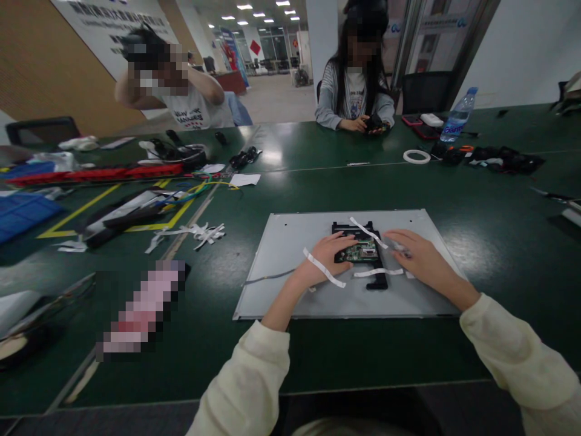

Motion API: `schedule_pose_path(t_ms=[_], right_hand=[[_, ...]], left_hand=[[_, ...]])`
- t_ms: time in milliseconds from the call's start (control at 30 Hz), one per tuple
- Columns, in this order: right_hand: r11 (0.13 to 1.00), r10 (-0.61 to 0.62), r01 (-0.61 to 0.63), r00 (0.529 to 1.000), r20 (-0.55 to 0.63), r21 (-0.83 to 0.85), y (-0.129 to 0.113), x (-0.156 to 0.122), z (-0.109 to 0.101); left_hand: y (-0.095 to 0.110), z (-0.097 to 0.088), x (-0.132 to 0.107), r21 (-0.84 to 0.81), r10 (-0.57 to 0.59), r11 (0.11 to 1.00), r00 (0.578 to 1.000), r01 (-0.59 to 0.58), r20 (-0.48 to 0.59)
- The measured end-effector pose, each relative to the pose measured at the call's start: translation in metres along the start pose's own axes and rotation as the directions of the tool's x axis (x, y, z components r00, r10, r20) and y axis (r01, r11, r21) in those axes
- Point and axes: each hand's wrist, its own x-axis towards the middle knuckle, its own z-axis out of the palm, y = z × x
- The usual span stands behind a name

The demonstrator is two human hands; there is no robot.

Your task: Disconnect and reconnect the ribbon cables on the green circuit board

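A flat light-grey panel (pixel 276 242) lies on the table in front of me, with a black plastic bracket (pixel 377 278) on it. Within the bracket sits a green circuit board (pixel 356 253). White tape strips (pixel 379 273) cross the bracket and panel. My left hand (pixel 323 260) rests with fingers stretched over the board's left side, a tape strip across its back. Right of the bracket, my right hand (pixel 420 259) has bent fingers around something small and greyish that I cannot make out. A thin grey cable (pixel 270 277) runs from under my left wrist to the panel's left edge.
Torn white tape scraps (pixel 204 233) and a pixelated pink object (pixel 145 306) lie to the left. A tape roll (pixel 416 157), a water bottle (pixel 459 115) and black parts (pixel 503 158) are at the back right. Two people sit across the green table (pixel 308 175).
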Motion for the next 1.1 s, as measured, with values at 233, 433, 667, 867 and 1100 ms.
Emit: schedule_pose_path(t_ms=[233,433,667,867,1100], right_hand=[[1.000,-0.022,0.022,0.999,-0.041,-0.002,0.002,-0.001,0.006],[0.999,-0.027,0.028,0.998,-0.065,0.017,0.006,0.000,0.009],[0.998,-0.027,0.030,0.998,-0.065,0.046,0.005,0.000,0.009],[0.998,-0.041,0.044,0.998,-0.047,0.049,0.007,0.001,0.011],[0.994,-0.096,0.098,0.995,-0.032,0.051,0.007,0.004,0.011]], left_hand=[[0.004,0.000,0.001,0.000,-0.024,1.000,1.000,0.024,-0.012],[0.004,0.005,0.000,0.035,-0.057,0.998,0.998,0.057,0.005],[0.019,-0.005,0.010,0.016,-0.050,0.998,0.991,0.052,-0.126],[0.005,0.003,0.055,0.076,-0.038,0.996,0.985,0.051,-0.167],[-0.015,0.025,0.067,0.208,-0.067,0.974,0.989,0.094,-0.133]])
